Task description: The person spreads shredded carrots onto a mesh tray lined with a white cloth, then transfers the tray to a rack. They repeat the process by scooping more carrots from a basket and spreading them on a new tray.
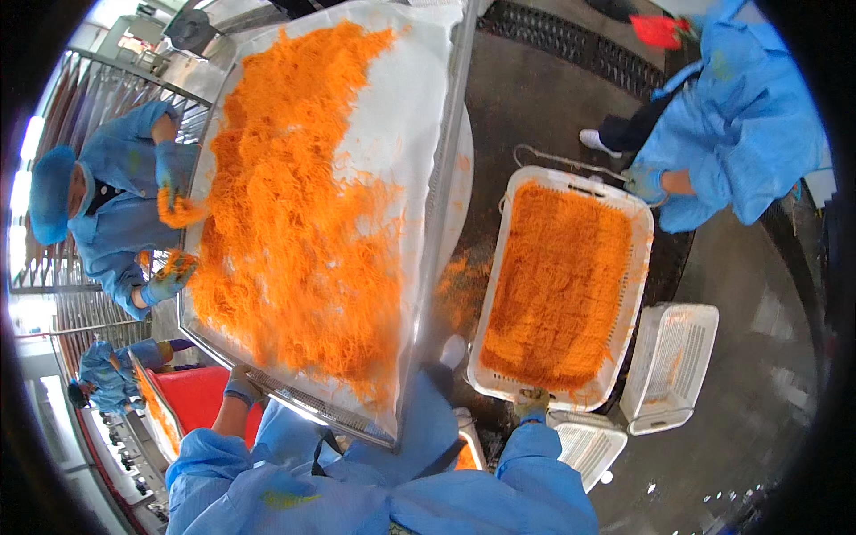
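Orange shredded carrot-like strands (294,200) cover much of a white sheet (408,87) lining a large metal mesh tray (301,401). My gloved left hand (244,386) grips the near left rim of this tray, its fingers partly hidden. Down to the right, my gloved right hand (533,403) holds the near end of a white plastic basket (491,381). Packed inside the basket are more orange shreds (558,287). At the basket's far end, a co-worker's gloved hand (645,184) is at the rim, beside a cord (568,157).
Across the tray, a co-worker (127,194) in blue handles orange shreds with both hands. Another person (735,127) stands at the far right. White baskets (672,368) stand on the wet floor (749,401). A drain grate (575,47) lies beyond. Shreds (461,281) litter the floor.
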